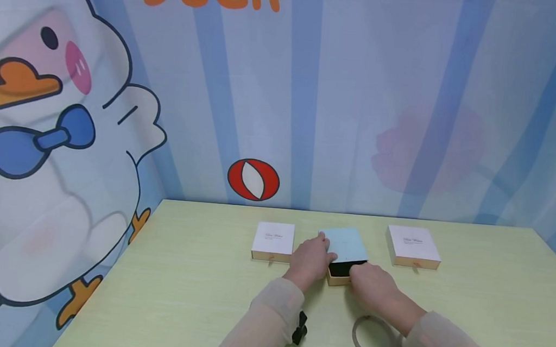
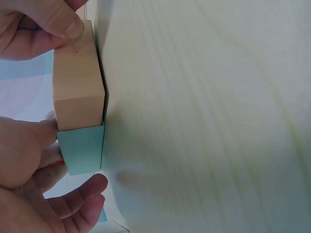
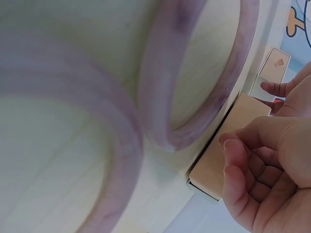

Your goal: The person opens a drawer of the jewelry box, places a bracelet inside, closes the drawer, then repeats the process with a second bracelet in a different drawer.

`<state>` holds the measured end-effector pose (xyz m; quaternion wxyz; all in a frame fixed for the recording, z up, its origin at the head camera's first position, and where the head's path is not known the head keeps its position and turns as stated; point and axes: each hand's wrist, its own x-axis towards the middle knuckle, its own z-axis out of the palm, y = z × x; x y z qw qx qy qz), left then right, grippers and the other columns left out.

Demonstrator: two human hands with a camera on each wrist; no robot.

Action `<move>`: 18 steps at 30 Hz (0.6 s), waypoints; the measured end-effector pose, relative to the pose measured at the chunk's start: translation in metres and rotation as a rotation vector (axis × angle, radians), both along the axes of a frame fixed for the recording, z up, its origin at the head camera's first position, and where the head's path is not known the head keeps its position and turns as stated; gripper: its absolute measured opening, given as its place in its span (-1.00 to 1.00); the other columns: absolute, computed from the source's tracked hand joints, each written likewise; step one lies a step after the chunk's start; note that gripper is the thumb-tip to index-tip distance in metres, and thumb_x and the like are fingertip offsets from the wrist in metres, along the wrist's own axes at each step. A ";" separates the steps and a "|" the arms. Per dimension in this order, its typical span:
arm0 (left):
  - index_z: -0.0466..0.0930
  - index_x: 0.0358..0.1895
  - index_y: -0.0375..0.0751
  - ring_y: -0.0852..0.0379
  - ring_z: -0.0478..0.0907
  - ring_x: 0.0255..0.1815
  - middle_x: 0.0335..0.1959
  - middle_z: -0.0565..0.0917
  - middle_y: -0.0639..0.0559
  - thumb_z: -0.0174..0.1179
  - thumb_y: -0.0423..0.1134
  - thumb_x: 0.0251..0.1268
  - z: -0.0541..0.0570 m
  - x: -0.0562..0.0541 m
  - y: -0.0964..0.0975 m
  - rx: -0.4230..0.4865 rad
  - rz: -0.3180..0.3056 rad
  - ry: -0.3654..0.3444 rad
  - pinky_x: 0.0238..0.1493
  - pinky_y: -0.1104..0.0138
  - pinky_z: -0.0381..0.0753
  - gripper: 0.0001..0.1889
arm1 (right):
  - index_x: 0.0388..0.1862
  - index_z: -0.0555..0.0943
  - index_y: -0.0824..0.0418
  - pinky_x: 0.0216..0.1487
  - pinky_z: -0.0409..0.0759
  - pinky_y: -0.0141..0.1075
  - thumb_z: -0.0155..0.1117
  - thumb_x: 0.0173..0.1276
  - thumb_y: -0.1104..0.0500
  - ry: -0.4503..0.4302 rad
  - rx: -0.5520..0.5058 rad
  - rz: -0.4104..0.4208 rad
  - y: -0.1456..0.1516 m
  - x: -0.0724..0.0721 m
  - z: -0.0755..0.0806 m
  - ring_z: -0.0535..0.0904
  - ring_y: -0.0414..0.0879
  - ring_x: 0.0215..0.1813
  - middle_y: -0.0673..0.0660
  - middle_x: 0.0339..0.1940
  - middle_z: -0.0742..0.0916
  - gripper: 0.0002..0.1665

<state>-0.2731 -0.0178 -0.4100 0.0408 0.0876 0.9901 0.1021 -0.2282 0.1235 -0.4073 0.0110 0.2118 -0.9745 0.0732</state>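
Note:
A light blue drawer box [image 1: 343,243] lies mid-table with its tan drawer [image 1: 337,280] partly pulled out toward me, showing a dark inside. My left hand [image 1: 309,261] holds the box's sleeve at its left side, thumb along the top edge. My right hand [image 1: 373,285] pinches the small clear pull tab [image 2: 76,46] on the drawer front with thumb and index finger. Nearer to me lies a pale mauve bangle [image 1: 355,335], with a second bangle [image 3: 125,141] close beside it. The right forearm hides much of that second one in the head view.
A white box [image 1: 274,239] with dark lettering stands left of my left hand. Another white lettered box [image 1: 413,245] sits further right. Behind the table's back edge hangs a striped blue cloth [image 1: 332,101] with a printed duck.

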 end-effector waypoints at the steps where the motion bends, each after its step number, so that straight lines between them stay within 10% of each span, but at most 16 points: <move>1: 0.42 0.29 -0.01 0.04 0.49 0.22 0.42 0.31 0.10 -0.01 0.05 0.41 0.000 0.000 0.000 -0.001 0.001 0.000 0.09 0.29 0.55 -0.54 | -0.56 0.56 0.25 -0.60 0.40 -0.23 0.25 0.14 0.34 0.002 0.000 -0.001 0.000 0.000 0.000 0.38 -0.08 -0.58 0.12 -0.63 0.58 -0.88; 18: 0.38 0.34 0.04 0.04 0.44 0.28 0.45 0.27 0.12 -0.02 0.07 0.41 0.000 -0.001 0.000 0.011 0.020 -0.027 0.13 0.25 0.53 -0.51 | -0.53 0.56 0.27 -0.62 0.39 -0.25 0.26 0.14 0.34 0.012 0.008 0.002 0.001 0.002 -0.001 0.37 -0.08 -0.60 0.12 -0.64 0.58 -0.91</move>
